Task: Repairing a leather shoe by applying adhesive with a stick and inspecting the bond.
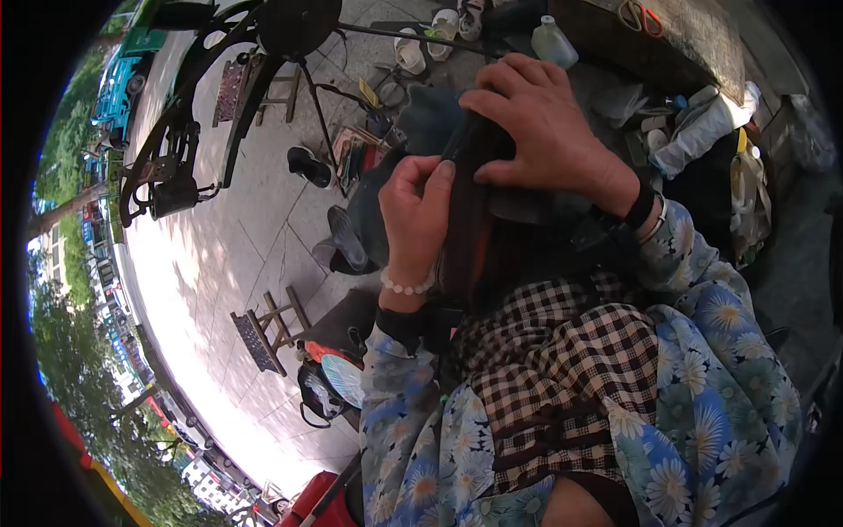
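My left hand (pixel 415 206) pinches the edge of a dark, soft-looking piece (pixel 465 228) between thumb and forefinger. This piece hangs down over my lap and shows a dull reddish stripe; its kind cannot be made out. Arched over its upper part is my right hand (pixel 549 127), with fingers bent on the far side and the thumb on the near side. Both hands are close together at the piece's upper end. Dark teal cloth (pixel 430 119) lies just beyond them. A checked black-and-beige cloth (pixel 562 351) covers my lap.
A black cast-iron machine (pixel 171 189) stands at the upper left. Scissors (pixel 650 22) with orange handles lie on a wooden box (pixel 694 53) at the far right, near a pale bottle (pixel 553 44). Dark shoes (pixel 309 167) and a low stool (pixel 263 338) stand on the pavement.
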A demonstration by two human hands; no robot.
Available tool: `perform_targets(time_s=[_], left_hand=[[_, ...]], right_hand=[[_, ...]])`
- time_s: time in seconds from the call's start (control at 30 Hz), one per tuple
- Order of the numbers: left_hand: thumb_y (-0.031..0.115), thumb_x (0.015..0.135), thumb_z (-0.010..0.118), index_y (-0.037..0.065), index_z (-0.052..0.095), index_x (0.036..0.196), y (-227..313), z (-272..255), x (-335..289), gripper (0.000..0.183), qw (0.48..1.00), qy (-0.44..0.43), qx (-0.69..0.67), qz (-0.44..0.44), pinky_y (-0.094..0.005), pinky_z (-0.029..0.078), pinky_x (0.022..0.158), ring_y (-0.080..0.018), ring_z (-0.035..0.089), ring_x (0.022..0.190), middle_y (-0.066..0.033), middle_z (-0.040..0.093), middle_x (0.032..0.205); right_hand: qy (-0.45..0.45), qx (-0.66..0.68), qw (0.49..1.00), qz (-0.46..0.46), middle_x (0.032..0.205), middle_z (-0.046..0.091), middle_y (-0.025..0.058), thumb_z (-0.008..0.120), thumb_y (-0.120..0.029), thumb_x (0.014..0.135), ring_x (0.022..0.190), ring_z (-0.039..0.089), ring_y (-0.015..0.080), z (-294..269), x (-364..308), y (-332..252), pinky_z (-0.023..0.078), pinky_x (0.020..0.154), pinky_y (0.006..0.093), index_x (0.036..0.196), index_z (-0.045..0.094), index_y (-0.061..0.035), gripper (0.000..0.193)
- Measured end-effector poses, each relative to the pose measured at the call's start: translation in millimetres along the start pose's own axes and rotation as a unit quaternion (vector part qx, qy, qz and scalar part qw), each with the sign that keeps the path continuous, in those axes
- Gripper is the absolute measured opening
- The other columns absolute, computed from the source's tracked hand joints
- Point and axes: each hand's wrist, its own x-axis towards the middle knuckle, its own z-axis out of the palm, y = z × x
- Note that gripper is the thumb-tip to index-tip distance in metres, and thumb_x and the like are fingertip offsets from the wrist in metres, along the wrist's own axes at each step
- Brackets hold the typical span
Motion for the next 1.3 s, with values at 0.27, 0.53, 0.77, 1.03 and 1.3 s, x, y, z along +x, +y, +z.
perform_targets(time_s=[0.27, 0.53, 0.77, 1.03, 1.3], left_hand=[[0.003, 0.085, 0.054, -0.006, 0.058, 0.095, 13.2, 1.4, -10.8, 0.014, 0.989, 0.014, -0.119, -0.085, -0.0201, 0.047, 0.067, -0.007, 0.057, 0.075, -0.0055, 0.063, 0.085], [0.001, 0.083, 0.054, -0.007, 0.059, 0.099, 10.7, -3.5, 2.5, 0.019, 0.992, -0.005, -0.1, -0.081, -0.0202, 0.047, 0.068, -0.0075, 0.058, 0.075, -0.0068, 0.064, 0.085], [-0.003, 0.081, 0.052, -0.008, 0.057, 0.109, 5.2, -8.1, -10.6, 0.028, 0.988, -0.042, -0.137, -0.056, -0.0227, 0.048, 0.075, -0.0112, 0.061, 0.083, -0.009, 0.064, 0.097], [-0.005, 0.083, 0.051, -0.006, 0.058, 0.112, 4.6, -9.6, -9.9, 0.03, 0.996, -0.043, -0.068, -0.034, -0.0225, 0.048, 0.076, -0.0089, 0.058, 0.086, -0.0074, 0.063, 0.099], [-0.004, 0.086, 0.05, -0.005, 0.057, 0.114, -5.1, -7.4, -20.8, 0.029, 0.997, -0.03, -0.067, 0.02, -0.0213, 0.046, 0.077, -0.0088, 0.057, 0.089, -0.0061, 0.06, 0.103]], right_hand=[[0.006, 0.005, 1.0, 0.003, 0.114, 0.05, 0.0082, 0.079, -0.032, 0.051, 0.119, 0.04, 0.0308, 2.2, -0.7, -4.0, 0.028, 0.099, 0.0439, 0.112, 0.058, -0.0131, 0.067], [0.012, 0.005, 1.0, 0.0, 0.114, 0.05, 0.0086, 0.079, -0.031, 0.052, 0.12, 0.039, 0.0312, 0.9, -1.1, -4.1, 0.028, 0.099, 0.0442, 0.112, 0.058, -0.0128, 0.067], [0.06, -0.009, 0.998, -0.022, 0.109, 0.053, 0.0054, 0.079, -0.034, 0.051, 0.113, 0.043, 0.0251, 4.3, -2.6, 1.4, 0.028, 0.094, 0.0425, 0.109, 0.06, -0.0127, 0.064], [0.033, -0.009, 0.999, -0.015, 0.114, 0.051, 0.0071, 0.079, -0.033, 0.051, 0.118, 0.04, 0.0287, 0.1, -1.6, -1.6, 0.028, 0.098, 0.0436, 0.112, 0.059, -0.0128, 0.068], [0.071, -0.014, 0.997, -0.033, 0.109, 0.053, 0.0062, 0.078, -0.033, 0.05, 0.113, 0.043, 0.0264, 4.4, -1.4, 2.1, 0.029, 0.095, 0.0428, 0.108, 0.061, -0.0125, 0.064]])
